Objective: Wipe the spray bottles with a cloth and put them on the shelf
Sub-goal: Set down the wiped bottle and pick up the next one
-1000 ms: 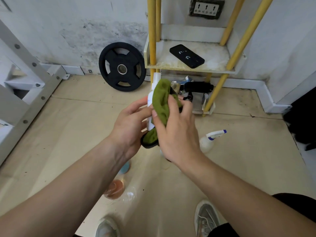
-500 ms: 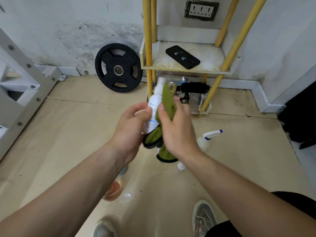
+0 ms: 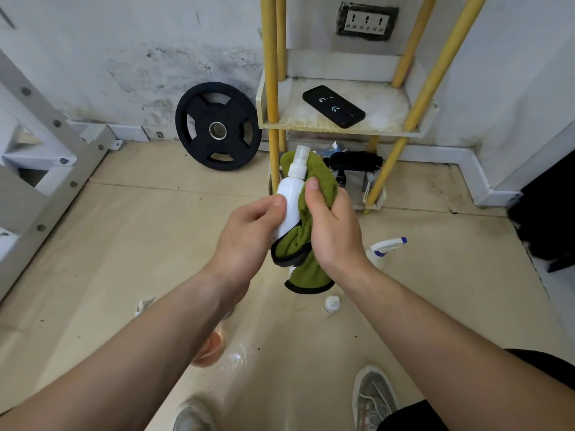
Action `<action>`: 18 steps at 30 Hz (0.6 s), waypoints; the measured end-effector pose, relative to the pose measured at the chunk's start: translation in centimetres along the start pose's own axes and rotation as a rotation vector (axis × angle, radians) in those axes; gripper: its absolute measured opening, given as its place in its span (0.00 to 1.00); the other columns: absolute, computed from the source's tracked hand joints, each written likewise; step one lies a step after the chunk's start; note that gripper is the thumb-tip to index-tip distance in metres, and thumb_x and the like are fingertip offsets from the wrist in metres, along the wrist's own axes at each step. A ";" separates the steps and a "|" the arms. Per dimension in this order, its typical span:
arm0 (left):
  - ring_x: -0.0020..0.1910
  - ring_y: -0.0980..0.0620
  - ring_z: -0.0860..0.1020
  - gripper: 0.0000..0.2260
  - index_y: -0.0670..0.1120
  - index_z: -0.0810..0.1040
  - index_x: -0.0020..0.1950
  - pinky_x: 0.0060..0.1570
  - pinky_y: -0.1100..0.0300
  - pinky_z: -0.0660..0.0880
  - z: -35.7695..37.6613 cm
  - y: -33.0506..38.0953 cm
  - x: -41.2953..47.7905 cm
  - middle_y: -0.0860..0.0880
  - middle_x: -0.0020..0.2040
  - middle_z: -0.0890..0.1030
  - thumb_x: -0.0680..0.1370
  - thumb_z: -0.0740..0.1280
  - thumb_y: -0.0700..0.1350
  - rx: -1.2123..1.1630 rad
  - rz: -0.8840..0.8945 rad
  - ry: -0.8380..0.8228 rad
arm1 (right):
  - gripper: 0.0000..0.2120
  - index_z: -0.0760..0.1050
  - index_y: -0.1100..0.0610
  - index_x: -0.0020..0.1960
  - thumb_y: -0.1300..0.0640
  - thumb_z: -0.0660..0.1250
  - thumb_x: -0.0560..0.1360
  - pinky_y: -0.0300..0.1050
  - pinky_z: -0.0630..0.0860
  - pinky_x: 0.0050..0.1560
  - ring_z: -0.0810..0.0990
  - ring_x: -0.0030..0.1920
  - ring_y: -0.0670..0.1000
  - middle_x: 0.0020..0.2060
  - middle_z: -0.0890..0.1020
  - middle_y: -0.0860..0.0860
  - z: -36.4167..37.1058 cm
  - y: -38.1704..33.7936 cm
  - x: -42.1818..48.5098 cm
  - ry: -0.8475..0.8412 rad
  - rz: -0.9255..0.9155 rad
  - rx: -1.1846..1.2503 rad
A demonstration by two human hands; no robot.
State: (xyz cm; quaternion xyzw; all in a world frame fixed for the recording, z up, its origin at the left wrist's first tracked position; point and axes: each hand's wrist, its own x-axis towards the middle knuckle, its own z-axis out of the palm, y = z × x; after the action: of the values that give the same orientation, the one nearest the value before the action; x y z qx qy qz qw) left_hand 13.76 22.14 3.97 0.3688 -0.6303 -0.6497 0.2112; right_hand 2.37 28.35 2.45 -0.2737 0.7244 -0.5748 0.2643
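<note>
A: Two hands raised in front of the shelf (image 3: 389,119), just below its front edge. The left hand (image 3: 247,244) first?
B: Grips the white spray bottle (image 3: 291,197) round its lower body, thumb pressed on the near side. Holds it tilted, nozzle end pointing up toward the shelf.
A: And the right hand (image 3: 333,231)?
B: Curled round the green cloth (image 3: 322,181), thumb laid along its edge. Presses the cloth against the bottle's right side; bunched behind the neck, hanging loose below both hands, black trim at the hem.
A: So bottle and cloth touching, off the floor, not yet on the shelf?
B: Right. Held in the air, short of the shelf's front.
A: On the shelf itself?
B: A black phone (image 3: 333,106), lying flat and askew on the stained board between the yellow posts.
A: Under that board?
B: Dark clutter on the lower level, partly hidden behind cloth and bottle; cannot tell what.
A: On the floor in front of the shelf?
B: A trigger sprayer (image 3: 381,248) with blue trim, partly behind the right wrist. A small white bottle (image 3: 332,304) farther out, below the hanging cloth. An orange-tinted bottle (image 3: 210,349) farther still, half behind the left forearm, blurred.
A: Left of the shelf?
B: A black weight plate (image 3: 217,126), leaning on the wall just beside the left posts.
A: Above it?
B: A wall socket (image 3: 367,21), between the posts.
</note>
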 end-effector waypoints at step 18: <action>0.42 0.56 0.82 0.24 0.43 0.84 0.51 0.53 0.60 0.78 -0.1 0.7 -0.5 0.46 0.46 0.86 0.82 0.58 0.61 0.139 -0.072 -0.054 | 0.15 0.82 0.47 0.50 0.43 0.59 0.83 0.52 0.78 0.58 0.83 0.49 0.46 0.45 0.86 0.46 0.1 1.0 1.0 0.026 0.040 0.016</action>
State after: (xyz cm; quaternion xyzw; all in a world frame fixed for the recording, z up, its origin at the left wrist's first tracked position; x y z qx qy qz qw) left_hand 14.05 22.34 4.74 0.3873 -0.6656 -0.6214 0.1447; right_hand 1.61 27.73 1.40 -0.2494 0.7285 -0.5789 0.2685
